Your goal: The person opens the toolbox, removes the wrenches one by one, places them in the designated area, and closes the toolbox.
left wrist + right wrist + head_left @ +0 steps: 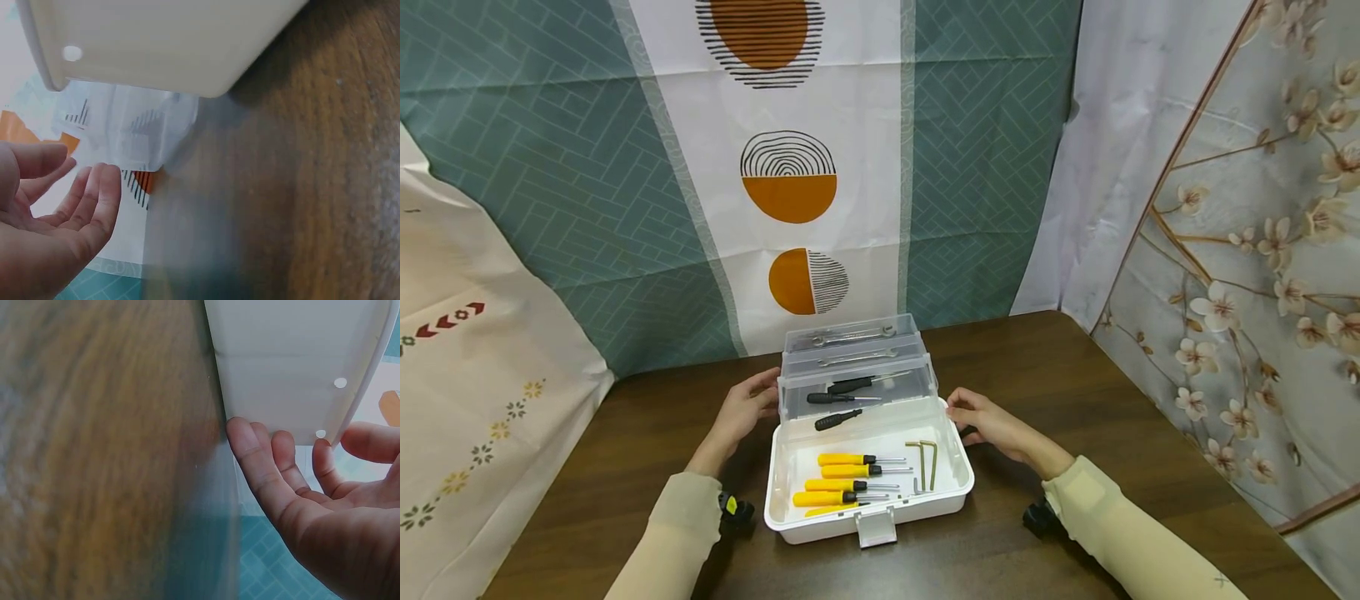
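A white toolbox [917, 507] stands on the table with its stepped clear trays [801, 403] unfolded at the back. In its base lie several yellow-handled screwdrivers [842, 485], brass-coloured hex keys [933, 467] and a small silver piece. The trays bear black-handled screwdrivers [850, 385] and two wrenches [857, 336]. My left hand [747, 410] is beside the trays at the left rear, its fingers loosely bent and apart from the box in the left wrist view. At the right rear corner, my right hand [992, 425] touches the box with loosely bent fingertips, the thumb near the rim.
The toolbox's front latch [876, 528] hangs down. Brown wooden table [1037, 358] surface extends on both sides of the box. Patterned cloth [985, 167] hangs behind the table, with floral cloth [1240, 333] at the right and pale cloth [490, 375] at the left.
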`<state>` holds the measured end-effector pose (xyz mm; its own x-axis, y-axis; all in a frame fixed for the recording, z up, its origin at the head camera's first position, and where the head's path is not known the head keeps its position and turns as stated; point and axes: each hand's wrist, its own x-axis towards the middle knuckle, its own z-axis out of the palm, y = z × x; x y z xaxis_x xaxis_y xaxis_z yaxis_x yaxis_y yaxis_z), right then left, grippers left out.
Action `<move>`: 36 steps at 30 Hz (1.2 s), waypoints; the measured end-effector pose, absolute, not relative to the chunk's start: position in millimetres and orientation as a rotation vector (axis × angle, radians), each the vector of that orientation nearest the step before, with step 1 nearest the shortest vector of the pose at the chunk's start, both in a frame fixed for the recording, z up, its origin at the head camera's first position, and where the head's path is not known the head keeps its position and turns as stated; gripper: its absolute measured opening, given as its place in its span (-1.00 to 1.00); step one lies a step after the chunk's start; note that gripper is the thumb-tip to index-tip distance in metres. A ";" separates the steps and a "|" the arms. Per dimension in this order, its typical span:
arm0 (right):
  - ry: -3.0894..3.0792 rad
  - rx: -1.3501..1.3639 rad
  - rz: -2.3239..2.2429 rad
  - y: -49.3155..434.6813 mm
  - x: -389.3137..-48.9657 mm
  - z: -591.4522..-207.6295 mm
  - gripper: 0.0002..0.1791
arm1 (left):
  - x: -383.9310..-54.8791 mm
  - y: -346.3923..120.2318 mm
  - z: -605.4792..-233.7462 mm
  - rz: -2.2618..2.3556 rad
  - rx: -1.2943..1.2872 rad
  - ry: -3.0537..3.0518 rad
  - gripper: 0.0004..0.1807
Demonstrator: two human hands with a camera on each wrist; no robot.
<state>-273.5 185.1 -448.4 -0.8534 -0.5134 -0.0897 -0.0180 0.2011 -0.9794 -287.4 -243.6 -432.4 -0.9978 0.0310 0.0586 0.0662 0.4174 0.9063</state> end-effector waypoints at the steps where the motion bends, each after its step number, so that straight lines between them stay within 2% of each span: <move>1: 2.085 -0.505 -1.691 185.2 -273.0 -448.5 -0.77 | -286.5 -243.7 -431.3 -1.679 -0.087 -2.597 -0.49; 14: 2.099 -0.479 -1.684 186.8 -271.5 -450.8 -0.77 | -270.5 -228.9 -397.9 -1.791 -0.087 -2.321 -0.59; 26: 2.102 -0.479 -1.683 185.9 -272.7 -445.7 -0.78 | -274.1 -219.9 -342.8 -1.708 -0.431 -2.557 -0.53; 36: 2.100 -0.486 -1.677 187.7 -272.9 -444.8 -0.76 | -286.0 -212.2 -322.1 -1.639 -0.525 -2.638 -0.54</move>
<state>-272.9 187.7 -444.8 -0.8564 -0.5071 -0.0975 -0.0171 0.2166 -0.9761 -286.0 -212.2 -322.1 -0.9444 0.2835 0.1666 0.2749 0.4028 0.8730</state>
